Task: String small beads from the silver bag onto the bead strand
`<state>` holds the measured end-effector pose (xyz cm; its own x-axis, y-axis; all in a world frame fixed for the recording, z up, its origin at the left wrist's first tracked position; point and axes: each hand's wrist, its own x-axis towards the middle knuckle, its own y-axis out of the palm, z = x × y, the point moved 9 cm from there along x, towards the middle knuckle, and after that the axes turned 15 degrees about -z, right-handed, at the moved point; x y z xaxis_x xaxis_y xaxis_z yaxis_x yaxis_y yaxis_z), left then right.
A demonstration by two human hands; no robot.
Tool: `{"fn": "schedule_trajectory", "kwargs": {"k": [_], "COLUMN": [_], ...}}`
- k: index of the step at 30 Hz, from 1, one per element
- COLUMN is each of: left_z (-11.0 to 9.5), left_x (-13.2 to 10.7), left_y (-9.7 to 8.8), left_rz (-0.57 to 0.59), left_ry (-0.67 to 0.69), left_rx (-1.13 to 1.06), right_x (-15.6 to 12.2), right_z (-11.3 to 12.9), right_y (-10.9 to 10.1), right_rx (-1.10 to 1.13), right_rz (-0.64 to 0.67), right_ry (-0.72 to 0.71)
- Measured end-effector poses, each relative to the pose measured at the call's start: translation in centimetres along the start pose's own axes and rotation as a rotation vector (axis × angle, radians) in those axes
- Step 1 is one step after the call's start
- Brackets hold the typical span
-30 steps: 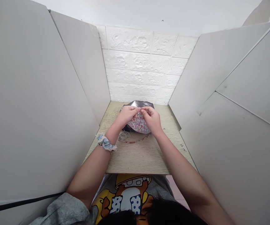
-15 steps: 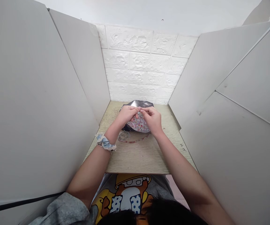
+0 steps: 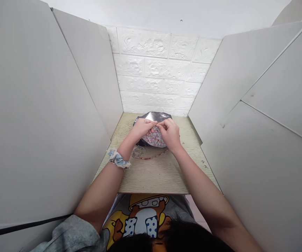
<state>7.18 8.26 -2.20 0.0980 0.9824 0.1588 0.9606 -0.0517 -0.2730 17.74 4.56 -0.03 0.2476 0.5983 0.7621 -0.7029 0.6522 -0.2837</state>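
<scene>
Wrist band: light-blue and white ruffled fabric scrunchie (image 3: 118, 159) on the left forearm.
Left hand: bare left hand (image 3: 142, 128) raised over the bag, thumb and index pinched closed; anything between them is too small to tell.
Coil: pale, translucent ring-shaped coil (image 3: 138, 152) on the light wood-grain tabletop (image 3: 151, 180), below the left hand.
Strand: thin curved strand of reddish-pink beads (image 3: 151, 158), from the coil rightward until the right wrist hides it.
Bag: dark bag with shiny silver lining (image 3: 152, 116), mouth open, behind and beneath both hands; small pink, white and red beads (image 3: 156, 138) inside.
Right hand: bare right hand (image 3: 170, 131) meeting the left at the fingertips, pinched closed; contents unseen.
Change: right fingers more bent than half a second ago, knuckles higher; left nearly unmoved. Reads as a small grip adjustment, fine fingertip work unfinished.
Far right: two small silvery pieces (image 3: 205, 166) near the table edge.
</scene>
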Motion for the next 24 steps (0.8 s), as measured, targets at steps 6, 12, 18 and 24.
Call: {"fn": "schedule_trajectory", "kwargs": {"k": [6,12,18,24], "left_z": [-0.13,0.26,0.05,-0.19], "left_x": [-0.07,0.23,0.02,-0.07], "left_y": [0.02,-0.02,0.23,0.04], "left_rz": [-0.015,-0.028,0.011,-0.012], "left_ry": [-0.024,-0.022,0.003,0.009], "left_rx": [0.032,0.008,-0.003,0.084], "right_x": [-0.06,-0.07,0.02,0.05], "right_z": [0.07,-0.25,-0.31,-0.03], "right_y": [0.02,0.12,-0.10,0.14], "right_rx": [-0.017,0.086,0.118,0.012], "right_rz": [-0.009,0.002,0.002,0.035], "right_ry": [0.006,0.075,0.101,0.014]}}
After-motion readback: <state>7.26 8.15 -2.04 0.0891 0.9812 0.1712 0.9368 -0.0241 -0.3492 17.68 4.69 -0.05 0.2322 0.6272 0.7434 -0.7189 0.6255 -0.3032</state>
